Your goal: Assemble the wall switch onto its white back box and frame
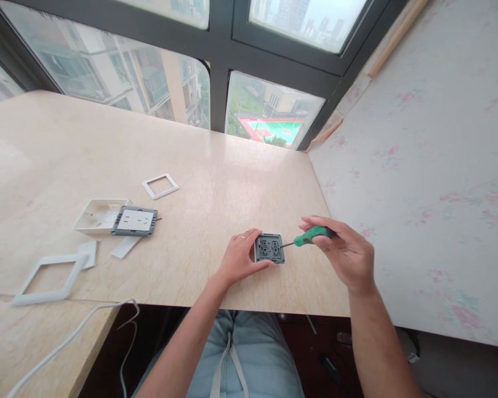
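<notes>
My left hand [241,258] grips a small grey switch module [269,248] by its left side, holding it on its edge on the marble table [216,182] near the front edge. My right hand [348,251] is closed around a green-handled screwdriver [312,236]. The screwdriver's thin metal tip points left and touches the module's right side. Both hands sit close together at the table's front right.
At the left lie a grey socket panel [134,221] on a white back box [98,214], a small white frame [160,186], a larger white frame [50,278] and a white plate piece [125,246]. A white cable [66,337] hangs off the front. A floral wall [431,155] stands right.
</notes>
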Motion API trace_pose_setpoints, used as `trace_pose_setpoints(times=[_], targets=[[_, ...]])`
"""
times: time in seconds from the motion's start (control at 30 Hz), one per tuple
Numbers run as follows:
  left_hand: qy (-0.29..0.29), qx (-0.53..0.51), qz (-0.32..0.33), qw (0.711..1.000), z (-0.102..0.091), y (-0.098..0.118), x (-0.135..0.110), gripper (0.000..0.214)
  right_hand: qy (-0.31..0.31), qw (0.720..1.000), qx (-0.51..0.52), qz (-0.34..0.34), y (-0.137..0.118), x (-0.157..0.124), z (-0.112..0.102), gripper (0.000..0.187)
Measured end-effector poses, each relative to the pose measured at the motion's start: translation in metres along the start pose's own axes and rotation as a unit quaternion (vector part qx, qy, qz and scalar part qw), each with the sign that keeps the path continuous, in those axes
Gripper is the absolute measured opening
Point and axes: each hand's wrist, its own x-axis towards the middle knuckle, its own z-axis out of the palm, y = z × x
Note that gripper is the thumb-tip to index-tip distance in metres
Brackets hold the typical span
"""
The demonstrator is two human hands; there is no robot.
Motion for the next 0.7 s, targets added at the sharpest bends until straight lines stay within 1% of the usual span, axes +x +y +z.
trace_pose_setpoints(times=[0.07, 0.13, 0.2, 0.23, 0.27, 0.33, 0.4, 0.43, 0.5, 0.53, 0.6, 0.67, 0.7], targets=[[0.0, 0.002, 0.001, 1.0, 0.0, 0.0, 0.0, 0.076, 0.059, 0.995, -0.077, -0.029, 0.005, 0.002, 0.001, 0.022], [0.001, 0.004, 0.002, 1.0, 0.0, -0.001, 0.0, 0.076, 0.111, 0.973, -0.185, -0.079, 0.008, 0.006, 0.001, 0.012], [0.002, 0.005, 0.002, 1.0, 0.001, -0.002, 0.0, 0.077, 0.131, 0.946, -0.27, -0.122, 0.01, 0.01, 0.0, 0.005], [0.002, 0.005, 0.002, 1.0, 0.001, -0.002, 0.0, 0.077, 0.123, 0.94, -0.29, -0.131, 0.011, 0.012, 0.0, 0.006], [0.002, 0.005, 0.002, 1.0, 0.001, -0.002, 0.0, 0.077, 0.109, 0.941, -0.294, -0.13, 0.011, 0.013, -0.001, 0.009], [0.001, 0.004, 0.002, 1.0, 0.001, -0.002, 0.0, 0.077, 0.068, 0.96, -0.255, -0.095, 0.011, 0.013, -0.003, 0.02], [0.001, 0.003, 0.002, 1.0, 0.001, -0.002, 0.0, 0.077, 0.023, 0.985, -0.169, -0.04, 0.008, 0.011, -0.006, 0.032], [0.001, 0.002, 0.001, 1.0, 0.001, -0.002, 0.0, 0.077, 0.002, 0.993, -0.121, -0.014, 0.006, 0.01, -0.008, 0.035], [-0.001, 0.001, 0.001, 1.0, 0.001, -0.002, 0.0, 0.076, -0.033, 0.998, -0.042, 0.02, 0.003, 0.007, -0.01, 0.038], [-0.001, 0.001, 0.001, 1.0, 0.001, -0.002, 0.0, 0.076, -0.043, 0.998, -0.019, 0.029, 0.002, 0.006, -0.011, 0.038], [0.0, 0.001, 0.0, 1.0, 0.0, -0.001, -0.001, 0.077, -0.042, 0.998, -0.013, 0.034, 0.001, 0.004, -0.012, 0.037], [0.0, 0.003, -0.001, 1.0, 0.0, -0.001, -0.001, 0.077, -0.01, 0.998, -0.059, 0.018, 0.003, 0.004, -0.012, 0.034], [0.001, 0.003, -0.001, 1.0, 0.0, -0.001, -0.001, 0.077, 0.011, 0.995, -0.096, -0.001, 0.005, 0.004, -0.011, 0.031]])
